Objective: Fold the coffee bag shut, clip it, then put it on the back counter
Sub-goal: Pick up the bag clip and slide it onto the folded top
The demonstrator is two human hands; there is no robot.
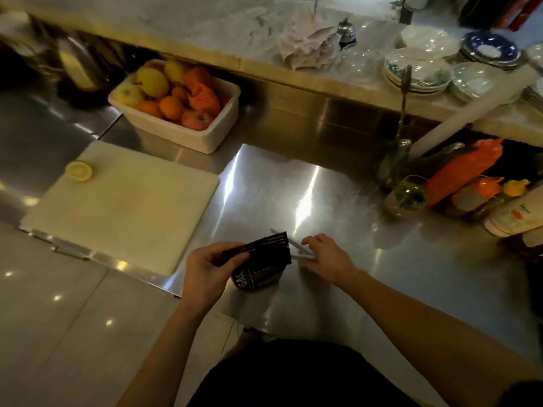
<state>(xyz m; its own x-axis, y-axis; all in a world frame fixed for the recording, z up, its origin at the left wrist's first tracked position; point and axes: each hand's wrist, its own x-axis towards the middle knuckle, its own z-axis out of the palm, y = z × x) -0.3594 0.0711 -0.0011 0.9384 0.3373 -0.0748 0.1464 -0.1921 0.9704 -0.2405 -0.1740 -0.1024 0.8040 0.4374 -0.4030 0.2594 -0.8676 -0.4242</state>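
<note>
Head view: coffee bag point(258, 261) upright on steel counter point(338, 207), just right of white cutting board point(123, 204) and near the front edge. Left hand point(205, 271) pinched shut on the folded top flap. Right hand point(329, 257) closed on pale clip point(296, 248), its arms splayed open against the flap's right edge. Likely clipping now. Keep the fold pressed flat, slide the clip fully across, then squeeze closed. Back counter point(176, 27) lies beyond the board, past the fruit tub point(176, 133).
</note>
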